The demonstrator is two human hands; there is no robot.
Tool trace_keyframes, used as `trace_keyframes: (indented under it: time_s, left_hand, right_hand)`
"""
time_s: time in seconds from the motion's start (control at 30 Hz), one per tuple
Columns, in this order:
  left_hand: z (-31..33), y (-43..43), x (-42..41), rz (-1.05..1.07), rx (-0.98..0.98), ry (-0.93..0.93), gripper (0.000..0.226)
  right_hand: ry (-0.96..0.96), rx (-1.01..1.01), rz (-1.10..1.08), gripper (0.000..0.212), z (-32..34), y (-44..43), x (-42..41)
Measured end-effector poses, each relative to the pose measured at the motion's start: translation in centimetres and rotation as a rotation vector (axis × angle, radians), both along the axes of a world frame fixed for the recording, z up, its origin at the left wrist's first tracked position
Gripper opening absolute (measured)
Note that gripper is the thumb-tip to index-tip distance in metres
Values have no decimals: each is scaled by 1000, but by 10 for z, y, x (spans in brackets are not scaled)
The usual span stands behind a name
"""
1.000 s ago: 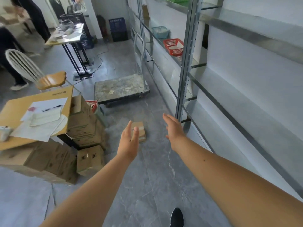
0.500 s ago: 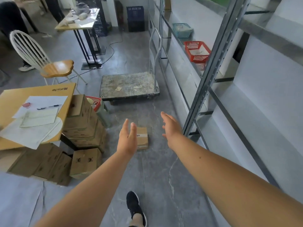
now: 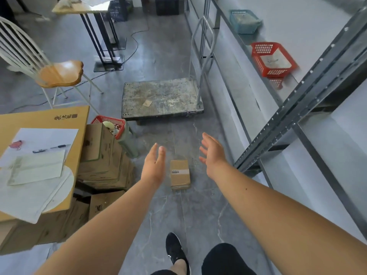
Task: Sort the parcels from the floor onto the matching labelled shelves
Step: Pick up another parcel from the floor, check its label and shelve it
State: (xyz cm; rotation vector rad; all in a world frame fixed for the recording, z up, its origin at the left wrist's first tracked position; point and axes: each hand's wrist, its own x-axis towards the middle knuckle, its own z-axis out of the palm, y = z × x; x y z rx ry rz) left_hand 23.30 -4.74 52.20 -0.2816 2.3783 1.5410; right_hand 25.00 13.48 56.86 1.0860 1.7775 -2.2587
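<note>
Both hands have come down closer to the small parcel (image 3: 180,174) since a second ago, and the view now looks more steeply at the floor (image 3: 158,56). That parcel, a brown carton with a white label strip across its top, lies flat on the grey floor between the two outstretched hands. Left hand (image 3: 154,165) hangs just beside its left edge, fingers straight and together, grip open and holding nothing. Right hand (image 3: 213,153) is spread wide with fingers splayed, a little apart from the parcel, also empty. To the left stands a stack of cartons (image 3: 103,157) with a red basket (image 3: 111,124) behind it. Beyond the parcel sits a flat trolley (image 3: 160,98). Metal shelving (image 3: 297,108) runs along the right.
</note>
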Motion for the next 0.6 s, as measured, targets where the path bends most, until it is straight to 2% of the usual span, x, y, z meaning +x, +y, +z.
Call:
trace_keyframes:
  time_s: [0.27, 0.6]
  left_hand:
    - [-26, 4, -61, 44, -9, -151, 65]
    - [-74, 41, -92, 116, -113, -324, 66]
  right_hand:
    - [-122, -5, 63, 58, -34, 11, -68]
    - [-279, 45, 227, 60, -108, 77, -123]
